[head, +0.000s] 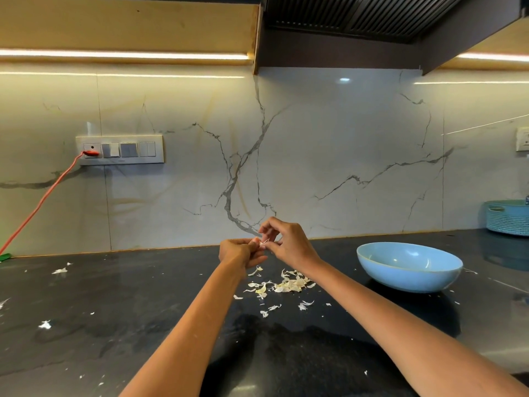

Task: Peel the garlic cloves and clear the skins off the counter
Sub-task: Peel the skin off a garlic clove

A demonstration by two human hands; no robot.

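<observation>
Both hands are raised above the dark table [120, 325], directly over the main pile of skins [286, 285], so that loosened skin falls onto one heap rather than spreading. The left hand [239, 252] is curled around a garlic clove [256, 241] and grips it as a fixed support; only the clove's tip shows between the fingers. The right hand [286, 239] pinches a thin strip of skin at that tip between thumb and forefinger, its other fingers arched clear. Both forearms extend forward, wrists close together. The blue bowl [409, 266] stands just right of the pile, within reach, probably to receive peeled cloves; its contents cannot be determined. Stray flakes lie well apart across the table, so clearing is not yet done.
</observation>
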